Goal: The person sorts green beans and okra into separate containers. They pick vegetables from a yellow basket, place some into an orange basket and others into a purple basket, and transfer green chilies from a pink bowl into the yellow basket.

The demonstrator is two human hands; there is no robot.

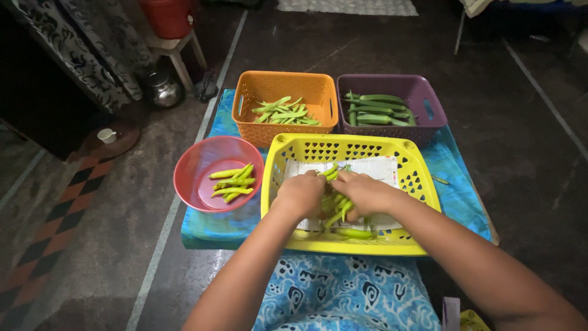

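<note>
From the red bowl (218, 173) rightward, left hand (301, 195) and right hand (366, 192) each close a grip on light, slender, likely snappable green chillies (338, 208) in the yellow basket (422, 178), best held mid-length.

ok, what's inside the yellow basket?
In the yellow basket: a white paper liner and light green chillies. Both hands, left hand and right hand, grip the bunch and cover most of it, so the count is hidden.
</note>
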